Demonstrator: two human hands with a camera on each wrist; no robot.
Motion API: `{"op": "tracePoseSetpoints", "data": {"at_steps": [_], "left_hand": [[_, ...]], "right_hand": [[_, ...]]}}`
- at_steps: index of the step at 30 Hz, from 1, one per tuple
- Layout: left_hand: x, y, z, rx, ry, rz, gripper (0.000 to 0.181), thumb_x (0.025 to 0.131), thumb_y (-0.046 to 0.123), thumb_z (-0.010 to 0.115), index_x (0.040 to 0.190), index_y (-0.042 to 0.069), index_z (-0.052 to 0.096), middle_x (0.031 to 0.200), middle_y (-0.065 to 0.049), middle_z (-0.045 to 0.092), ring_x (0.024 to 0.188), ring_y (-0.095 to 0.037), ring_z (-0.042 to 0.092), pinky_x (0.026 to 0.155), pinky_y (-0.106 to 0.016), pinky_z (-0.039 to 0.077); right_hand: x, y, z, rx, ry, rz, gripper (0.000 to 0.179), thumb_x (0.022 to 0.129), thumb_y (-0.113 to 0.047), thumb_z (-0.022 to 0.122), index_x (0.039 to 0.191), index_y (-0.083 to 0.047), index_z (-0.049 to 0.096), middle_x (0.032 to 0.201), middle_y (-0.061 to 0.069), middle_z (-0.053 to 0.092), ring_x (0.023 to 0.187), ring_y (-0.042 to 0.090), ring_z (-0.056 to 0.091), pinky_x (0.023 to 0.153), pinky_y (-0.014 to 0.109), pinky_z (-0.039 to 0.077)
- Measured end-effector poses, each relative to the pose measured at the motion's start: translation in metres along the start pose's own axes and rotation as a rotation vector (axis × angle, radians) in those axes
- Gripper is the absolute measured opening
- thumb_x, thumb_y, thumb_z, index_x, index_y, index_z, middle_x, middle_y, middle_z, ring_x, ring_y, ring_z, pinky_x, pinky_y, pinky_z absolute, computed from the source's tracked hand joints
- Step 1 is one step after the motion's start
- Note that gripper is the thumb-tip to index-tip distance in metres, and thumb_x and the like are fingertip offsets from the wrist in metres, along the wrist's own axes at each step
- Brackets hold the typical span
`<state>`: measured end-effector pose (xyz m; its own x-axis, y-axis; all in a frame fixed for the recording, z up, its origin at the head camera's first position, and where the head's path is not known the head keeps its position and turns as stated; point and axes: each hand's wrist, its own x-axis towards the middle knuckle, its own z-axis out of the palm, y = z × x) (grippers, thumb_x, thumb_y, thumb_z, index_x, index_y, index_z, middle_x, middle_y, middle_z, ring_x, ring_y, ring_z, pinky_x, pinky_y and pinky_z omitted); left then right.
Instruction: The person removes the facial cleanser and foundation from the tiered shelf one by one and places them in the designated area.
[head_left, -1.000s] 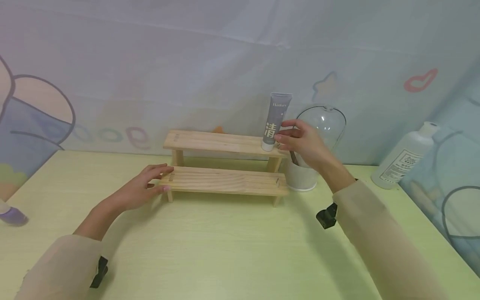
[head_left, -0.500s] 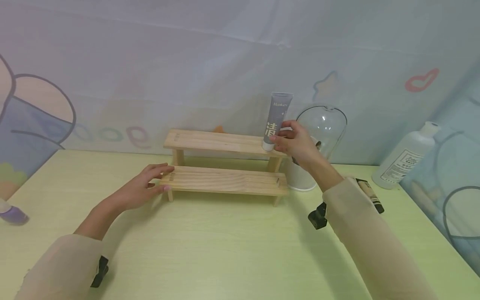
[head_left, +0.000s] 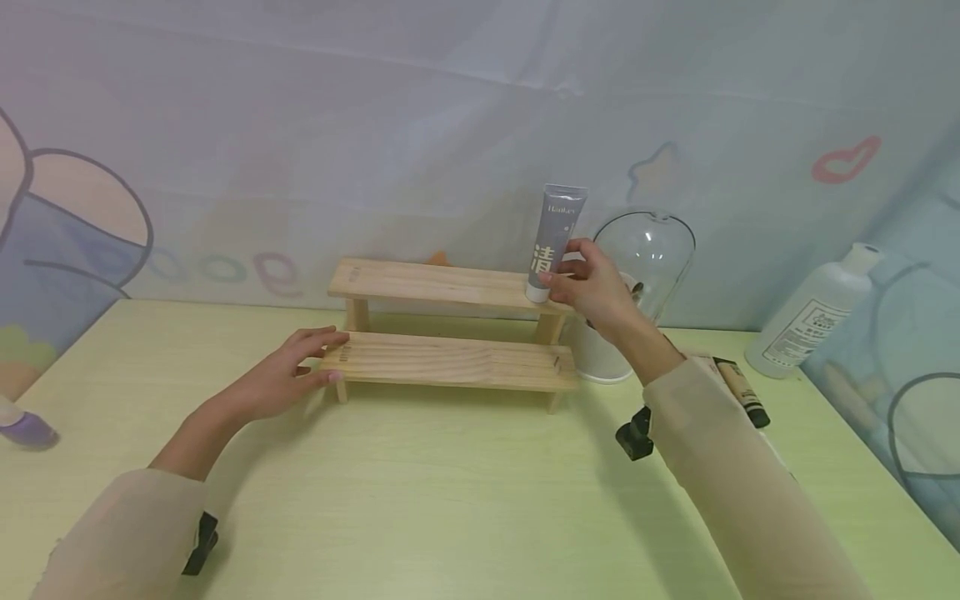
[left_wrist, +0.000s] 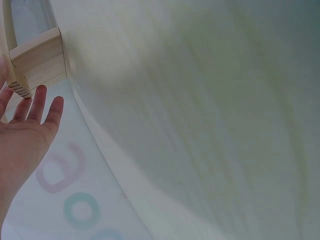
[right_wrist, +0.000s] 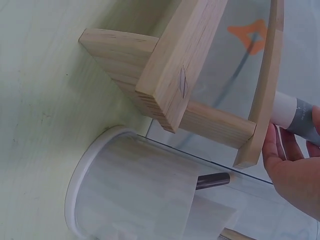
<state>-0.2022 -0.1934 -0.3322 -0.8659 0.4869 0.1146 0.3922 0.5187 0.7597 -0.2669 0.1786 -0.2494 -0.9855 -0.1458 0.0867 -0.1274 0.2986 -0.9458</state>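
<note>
A grey-blue squeeze tube [head_left: 553, 237] with a white cap stands cap-down near the right end of the upper shelf of a two-step wooden rack [head_left: 450, 360]. My right hand [head_left: 600, 287] pinches the tube's lower part, thumb in front and fingers on its right side. In the right wrist view, the tube's white cap [right_wrist: 285, 110] meets the upper board beside the fingertips. My left hand [head_left: 281, 379] rests at the left end of the lower shelf. Its relaxed fingers [left_wrist: 37, 105] touch the board's end in the left wrist view.
Right of the rack stands a clear-domed container [head_left: 607, 354] with brushes inside. A white bottle [head_left: 810, 321] stands at the back right, near a dark-ended beige tube [head_left: 741, 392] by the right sleeve. A purple-ended item [head_left: 28, 429] lies at the far left.
My right hand has shifted slightly left and its forearm has swung left, exposing the beige tube by the sleeve. The grey-blue tube stays almost in place; the left hand has not moved.
</note>
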Motion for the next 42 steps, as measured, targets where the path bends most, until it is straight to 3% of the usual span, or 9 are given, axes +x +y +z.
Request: {"op": "tracePoseSetpoints", "data": {"at_steps": [18,27,42], "left_hand": [[0.0,0.0,0.0,-0.015,-0.012,-0.003,0.054,0.096,0.019,0.05,0.14,-0.002,0.029,0.143,-0.025,0.014,0.122,-0.044,0.025,0.097,-0.062,0.026],[0.0,0.001,-0.001,-0.013,-0.01,-0.009,0.054,0.096,0.02,0.05,0.14,-0.002,0.029,0.143,-0.025,0.014,0.123,-0.044,0.025,0.097,-0.062,0.026],[0.0,0.001,-0.001,-0.008,-0.008,-0.009,0.053,0.095,0.018,0.051,0.14,-0.001,0.029,0.144,-0.025,0.014,0.123,-0.044,0.025,0.097,-0.062,0.026]], "right_hand": [[-0.001,0.004,-0.001,-0.029,0.02,-0.034,0.049,0.087,-0.008,0.062,0.129,-0.006,0.036,0.119,0.019,0.053,0.1,0.023,0.055,0.083,0.035,0.05],[-0.005,0.001,-0.004,-0.055,-0.018,-0.047,0.05,0.089,-0.007,0.06,0.131,-0.006,0.034,0.12,0.02,0.052,0.101,0.025,0.054,0.084,0.037,0.05],[-0.015,0.001,-0.012,-0.082,-0.035,-0.057,0.049,0.088,-0.005,0.059,0.13,-0.003,0.033,0.117,0.023,0.053,0.089,0.026,0.058,0.082,0.039,0.051]]}}
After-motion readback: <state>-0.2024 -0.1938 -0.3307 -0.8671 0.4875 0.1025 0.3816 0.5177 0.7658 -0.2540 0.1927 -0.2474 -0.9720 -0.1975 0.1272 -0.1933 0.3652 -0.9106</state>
